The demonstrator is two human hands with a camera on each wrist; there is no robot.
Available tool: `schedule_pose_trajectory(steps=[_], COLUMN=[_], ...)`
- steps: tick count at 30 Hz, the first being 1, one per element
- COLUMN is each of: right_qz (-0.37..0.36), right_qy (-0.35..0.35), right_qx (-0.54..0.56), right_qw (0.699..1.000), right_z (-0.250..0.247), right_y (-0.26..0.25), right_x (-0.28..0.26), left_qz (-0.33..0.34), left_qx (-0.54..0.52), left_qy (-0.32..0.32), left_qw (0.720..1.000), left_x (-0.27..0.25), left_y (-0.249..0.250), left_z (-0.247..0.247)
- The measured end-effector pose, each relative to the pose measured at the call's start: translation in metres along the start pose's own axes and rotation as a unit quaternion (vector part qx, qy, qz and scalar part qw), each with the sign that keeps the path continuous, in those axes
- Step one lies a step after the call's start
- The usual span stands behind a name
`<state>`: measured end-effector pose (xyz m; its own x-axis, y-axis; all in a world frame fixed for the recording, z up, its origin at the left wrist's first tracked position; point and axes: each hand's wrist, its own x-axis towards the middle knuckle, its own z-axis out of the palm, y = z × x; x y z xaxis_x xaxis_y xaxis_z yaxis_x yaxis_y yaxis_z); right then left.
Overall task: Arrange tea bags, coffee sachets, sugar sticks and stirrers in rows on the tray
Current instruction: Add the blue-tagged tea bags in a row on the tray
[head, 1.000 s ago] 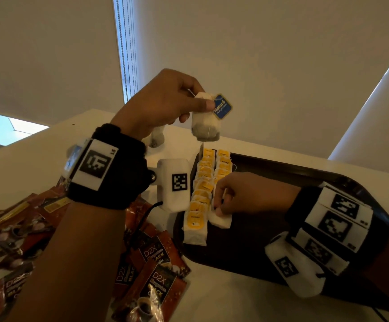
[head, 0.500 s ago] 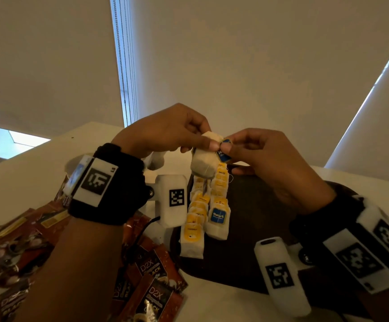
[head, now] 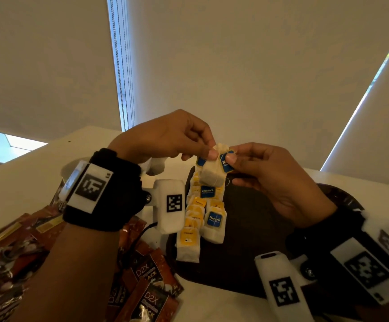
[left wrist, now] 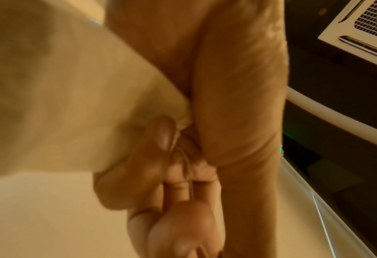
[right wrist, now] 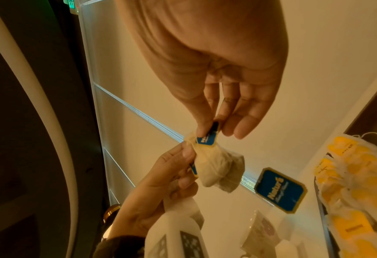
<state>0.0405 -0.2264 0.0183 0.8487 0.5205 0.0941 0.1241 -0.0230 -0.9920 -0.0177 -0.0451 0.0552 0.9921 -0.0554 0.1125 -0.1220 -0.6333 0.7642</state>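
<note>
Two bare hands meet in the air above the far end of a dark tray [head: 270,240], sharing one tea bag [head: 212,174] between them. The left hand [head: 165,138] comes in from the left, its thumb and forefinger pinching the gathered top of the pale bag, with the other fingers curled beneath. The right hand [head: 275,177] comes in from the right and pinches the bag's small blue paper tag [head: 226,164] between thumb and forefinger; its remaining fingers are loosely spread. In the right wrist view the tea bag [right wrist: 216,167] hangs clear of everything below, with the blue tag [right wrist: 206,139] held just above it.

Beneath the hands, on the left part of the tray, two rows of tea bags run away from the viewer side by side. The left row [head: 190,231] shows yellow tags. The right row [head: 214,219] shows yellow tags and two blue ones. The right-hand part of the tray is bare dark surface.

The tray rests on a white tabletop [head: 21,182]. To the left of the tray, a loose heap of reddish-brown coffee sachets [head: 147,289] lies on the tabletop, some overlapping. Both wrists wear black bands carrying white blocks with square black-and-white markers.
</note>
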Motion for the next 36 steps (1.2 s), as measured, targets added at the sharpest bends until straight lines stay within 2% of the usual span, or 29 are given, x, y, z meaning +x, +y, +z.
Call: schedule_pose_trajectory(steps=[3, 7, 10, 22, 28, 36], right_qz=[0.006, 0.056, 0.071, 0.065, 0.054, 0.042], right_qy=[0.01, -0.042, -0.062, -0.102, -0.068, -0.048], right_qx=[0.017, 0.119, 0.152, 0.161, 0.177, 0.129], right_qw=[1.0, 0.99, 0.984, 0.98, 0.98, 0.99], right_z=[-0.0006, -0.0038, -0.0055, -0.0043, -0.0015, -0.0005], right_y=[0.0002, -0.0002, 0.0011, -0.0006, -0.0002, 0.0033], right_x=[0.0009, 0.0013, 0.0024, 0.0005, 0.0018, -0.0017], left_qz=[0.003, 0.002, 0.007, 0.017, 0.036, 0.019], left_qx=[-0.002, -0.001, -0.004, -0.023, -0.047, -0.021], left_qy=[0.001, 0.002, 0.005, 0.006, -0.017, 0.026], left_qw=[1.0, 1.0, 1.0, 1.0, 0.998, 0.999], left_x=[-0.0008, -0.0012, -0.0014, -0.005, -0.0102, -0.0029], left_y=[0.0011, 0.0026, 0.004, 0.0072, 0.0084, 0.0061], left_z=[-0.0006, -0.0002, 0.0011, 0.0001, -0.0029, 0.0003])
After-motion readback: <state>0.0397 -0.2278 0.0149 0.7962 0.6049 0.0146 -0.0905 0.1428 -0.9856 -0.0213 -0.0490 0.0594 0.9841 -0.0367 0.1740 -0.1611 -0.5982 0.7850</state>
